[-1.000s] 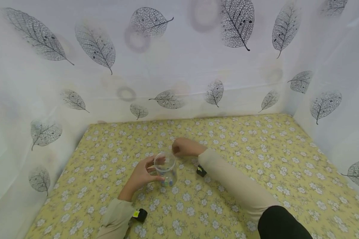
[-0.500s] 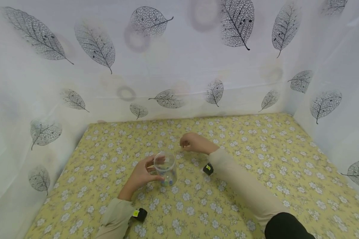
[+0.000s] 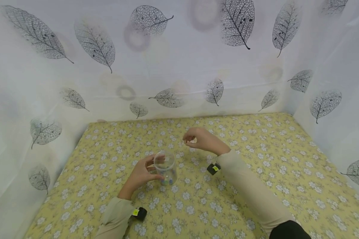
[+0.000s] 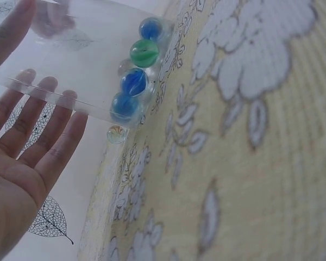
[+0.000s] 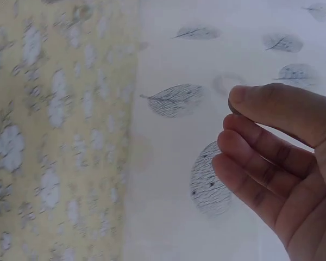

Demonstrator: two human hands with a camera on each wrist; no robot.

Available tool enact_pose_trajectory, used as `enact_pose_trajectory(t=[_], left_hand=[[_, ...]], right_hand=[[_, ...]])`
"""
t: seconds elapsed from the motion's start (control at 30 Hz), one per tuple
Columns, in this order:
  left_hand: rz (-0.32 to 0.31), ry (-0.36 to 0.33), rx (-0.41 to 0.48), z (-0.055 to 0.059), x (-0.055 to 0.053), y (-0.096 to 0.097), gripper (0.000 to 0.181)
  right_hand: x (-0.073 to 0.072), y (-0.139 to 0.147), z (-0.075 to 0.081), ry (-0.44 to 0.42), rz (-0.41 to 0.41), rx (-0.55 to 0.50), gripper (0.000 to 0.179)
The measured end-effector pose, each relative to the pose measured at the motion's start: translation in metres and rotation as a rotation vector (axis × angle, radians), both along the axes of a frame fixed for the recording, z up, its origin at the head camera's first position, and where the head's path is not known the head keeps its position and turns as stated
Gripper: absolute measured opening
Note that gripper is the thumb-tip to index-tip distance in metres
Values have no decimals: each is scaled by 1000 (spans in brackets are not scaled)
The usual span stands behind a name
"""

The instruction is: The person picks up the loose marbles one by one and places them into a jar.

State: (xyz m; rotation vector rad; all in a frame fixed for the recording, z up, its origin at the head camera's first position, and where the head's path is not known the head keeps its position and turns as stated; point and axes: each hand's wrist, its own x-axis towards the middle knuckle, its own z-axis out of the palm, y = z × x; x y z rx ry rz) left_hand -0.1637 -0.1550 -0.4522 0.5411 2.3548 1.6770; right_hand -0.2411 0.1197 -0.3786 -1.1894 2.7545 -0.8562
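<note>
My left hand holds a clear plastic jar upright on the flowered cloth, thumb on the near side and fingers on the far side. In the left wrist view, blue marbles and a green marble lie at the bottom of the jar. Outside the jar, beyond its base, is a clear marble with a coloured swirl. My right hand is over the cloth, behind and to the right of the jar. Its fingers bend loosely toward the thumb, and I see nothing between them.
Yellow flowered cloth covers the table. White curtains printed with dark leaves hang behind it and along both sides. A small round clear thing shows on the cloth at the top of the right wrist view.
My right hand has moved away from the jar, to the right and farther back, and its fingers have loosened a little. The left hand and the jar have stayed in place.
</note>
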Motion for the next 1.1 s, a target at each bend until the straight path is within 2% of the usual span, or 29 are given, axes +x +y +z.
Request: enact_pose_trajectory(t=[0.13, 0.27, 0.37, 0.47, 0.73, 0.93, 1.1], left_hand=[[-5, 6, -2, 1, -1, 0, 71], [-17, 10, 6, 1, -1, -1, 72], [-27, 13, 15, 0, -2, -1, 73], [-30, 8, 20, 0, -3, -2, 73], [-46, 10, 27, 0, -2, -1, 70], [-39, -8, 20, 1, -1, -1, 71], [-39, -6, 26, 2, 0, 0, 70]], right_hand=[[11, -3, 15, 21, 31, -30, 16], [22, -7, 27, 103, 91, -49, 16], [30, -12, 32, 180, 133, -50, 15], [37, -18, 34, 205, 172, -61, 14], [44, -32, 28, 228, 234, -59, 11], [45, -37, 24, 199, 267, -89, 9], [45, -38, 24, 159, 266, -74, 10]])
